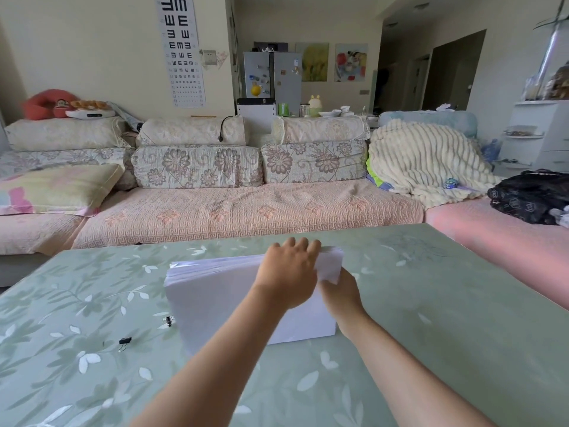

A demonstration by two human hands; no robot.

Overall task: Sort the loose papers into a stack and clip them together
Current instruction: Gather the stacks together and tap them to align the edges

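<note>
Two hands steady one thick stack of papers (221, 297), which stands on its long edge on the green flowered table (431, 318) at the centre of the frame.

The likeliest trouble is a slide. The sheets fan out unevenly at the stack's upper left corner, and nothing holds that end, so a tap or a tilt could let the loose ones splay or topple flat. The upper right corner bends over above the right hand, and a harder squeeze there may crease the sheets. The table looks glossy, so the bottom edge could skid away from the person if pushed. Both binder clips (125, 342) lie apart on the table at the lower left of the frame, one near the stack's lower left corner and the other further out. Reaching either means freeing a hand, and one hand alone may not keep so tall a stack square.

The left hand (288, 272) lies over the top edge towards the right end, palm on the near face and fingers hooked over to the far side, gripping the stack from above. The right hand (338, 292) clasps the right edge just below the bent corner, thumb on the near face. Its other fingers are hidden behind the paper, so how tightly they close cannot be judged.
</note>
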